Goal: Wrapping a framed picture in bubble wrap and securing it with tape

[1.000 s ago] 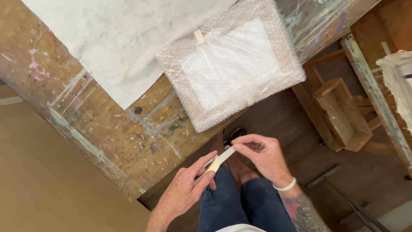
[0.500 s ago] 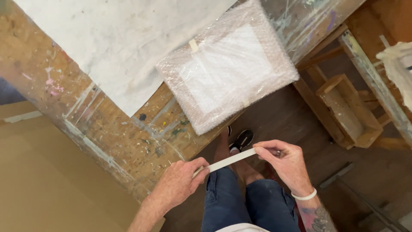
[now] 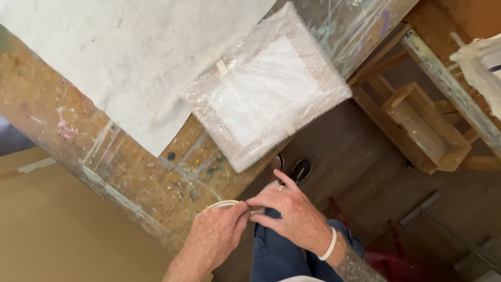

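my left hand (image 3: 211,241) and right hand (image 3: 292,214) both pinch closed on the tape roll (image 3: 223,204), at the worktable (image 3: 156,183) edge, near the bubble-wrapped parcel (image 3: 266,94). i think the tape can fold and stick on itself if my fingers slip.

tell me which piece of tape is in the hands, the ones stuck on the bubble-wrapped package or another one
Another one: the loose strip of masking tape pinched between the left hand and right hand. The two short pieces are stuck flat on the bubble-wrapped package, away from both hands.
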